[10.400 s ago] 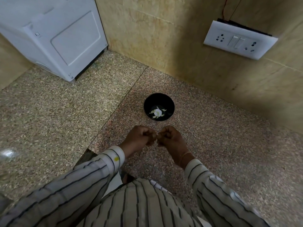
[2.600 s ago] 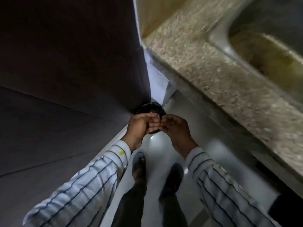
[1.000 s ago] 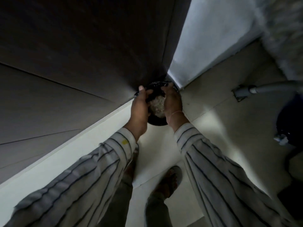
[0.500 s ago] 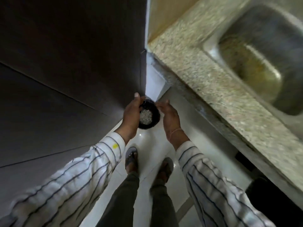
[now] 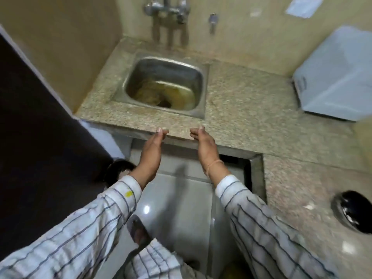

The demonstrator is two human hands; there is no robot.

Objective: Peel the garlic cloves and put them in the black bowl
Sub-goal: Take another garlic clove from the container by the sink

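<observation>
- A steel sink [image 5: 138, 77] holding yellowish residue is set in the granite counter [image 5: 251, 109], with taps [image 5: 167, 7] mounted behind it.
- Before the sink, the left hand [image 5: 151, 156] and right hand [image 5: 205, 150] are held empty, fingers loosely together.
- The black bowl [image 5: 352, 206] is found on the counter, well right of the sink; it is glossy and its contents are blurred.

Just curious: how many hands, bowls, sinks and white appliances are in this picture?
Hands: 2, the left hand and right hand, both empty.
Bowls: 1, the black bowl; a dark round shape by the left wrist is too unclear to count.
Sinks: 1, the steel sink.
Appliances: 1, the white appliance.
Total: 5.
</observation>
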